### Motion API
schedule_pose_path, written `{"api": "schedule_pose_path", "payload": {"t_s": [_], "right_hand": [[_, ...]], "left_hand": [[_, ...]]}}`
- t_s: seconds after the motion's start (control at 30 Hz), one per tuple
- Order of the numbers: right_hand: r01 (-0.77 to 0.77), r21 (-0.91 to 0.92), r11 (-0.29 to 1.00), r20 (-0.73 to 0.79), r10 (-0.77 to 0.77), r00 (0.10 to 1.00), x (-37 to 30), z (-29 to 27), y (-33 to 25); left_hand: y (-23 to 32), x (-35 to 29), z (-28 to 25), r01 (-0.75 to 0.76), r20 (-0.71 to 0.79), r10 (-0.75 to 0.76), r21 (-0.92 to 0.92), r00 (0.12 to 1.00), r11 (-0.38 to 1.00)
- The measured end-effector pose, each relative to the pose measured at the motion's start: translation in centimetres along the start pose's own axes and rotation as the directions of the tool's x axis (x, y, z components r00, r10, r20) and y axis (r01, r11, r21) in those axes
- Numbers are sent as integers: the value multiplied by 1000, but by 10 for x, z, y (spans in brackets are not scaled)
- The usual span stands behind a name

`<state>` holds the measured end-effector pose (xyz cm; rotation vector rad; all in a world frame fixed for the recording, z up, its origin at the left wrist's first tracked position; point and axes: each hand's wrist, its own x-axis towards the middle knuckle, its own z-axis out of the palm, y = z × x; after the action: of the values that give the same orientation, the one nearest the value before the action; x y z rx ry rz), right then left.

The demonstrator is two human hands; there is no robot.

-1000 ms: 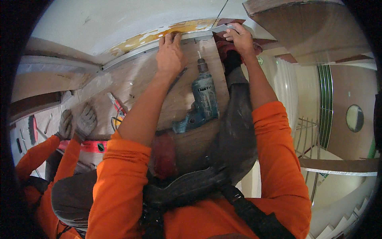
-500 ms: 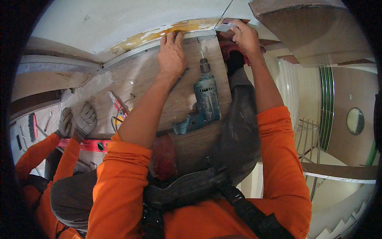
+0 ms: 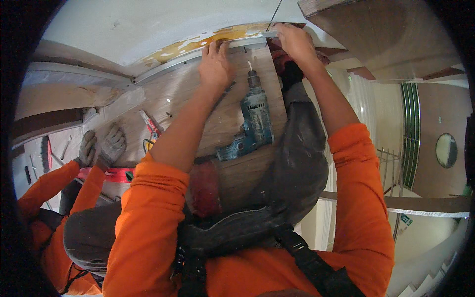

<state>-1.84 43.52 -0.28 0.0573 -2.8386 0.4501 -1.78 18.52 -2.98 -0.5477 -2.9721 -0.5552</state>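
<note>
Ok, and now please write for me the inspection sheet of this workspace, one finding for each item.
Surface: wood-grain board, dusty, small loose bits on it.
Job's things: metal strip along the board's edge, against the wall.
Clutter: teal power drill lying on the board, bit fitted; red-handled tool beside the left forearm.
Hands: left hand has its fingertips at the strip; right hand is at the strip's right end, grip unclear.
Cables: drill cord cannot be made out.
Surroundings: co-worker's gloved hands near a red spirit level; yellowish patch on the wall.
</note>
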Motion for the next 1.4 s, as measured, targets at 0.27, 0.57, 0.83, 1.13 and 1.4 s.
{"api": "schedule_pose_path", "payload": {"t_s": [0.27,0.57,0.83,1.13,1.4], "right_hand": [[-374,441,815,173,332,927,-71,43,-16],[-468,804,367,195,581,790,-18,103,9],[-393,863,318,167,555,815,-20,101,-15],[-375,875,308,125,604,787,-22,120,-10],[-378,882,281,178,544,820,-19,108,-14]], "left_hand": [[-1,-1,1,-39,-54,40,25,998,999],[-7,3,1,-103,-121,93,-79,988,992],[-16,5,3,-41,-108,32,-79,994,996],[-3,1,0,-16,-94,15,-8,995,1000],[-13,0,9,-28,-118,26,-13,993,1000]]}}
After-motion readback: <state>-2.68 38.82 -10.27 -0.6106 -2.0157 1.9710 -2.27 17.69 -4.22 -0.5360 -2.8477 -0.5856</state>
